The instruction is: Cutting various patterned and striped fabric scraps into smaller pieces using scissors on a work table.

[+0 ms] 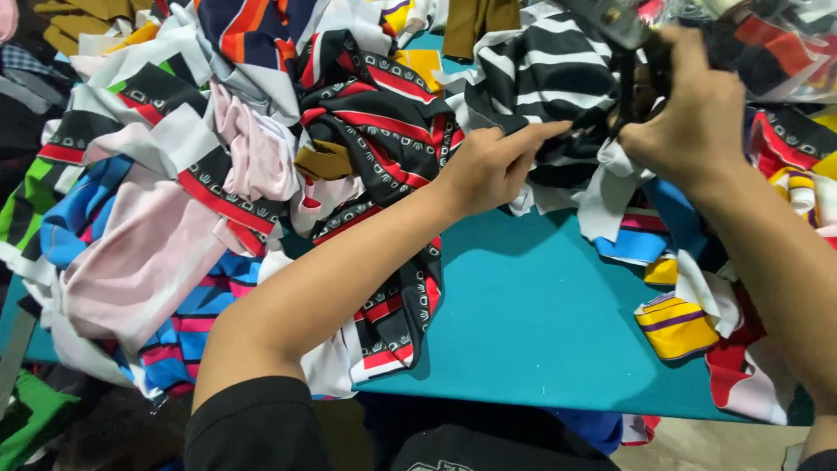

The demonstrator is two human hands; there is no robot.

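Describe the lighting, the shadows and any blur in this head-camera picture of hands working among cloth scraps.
Head view: even overhead light, no strong glare; the left hand and its arm throw a soft shadow onto the teal table; the right hand and the dark scissors it grips look slightly motion-blurred; the striped cloth and the scrap pile stay fairly sharp; edges bend a little.
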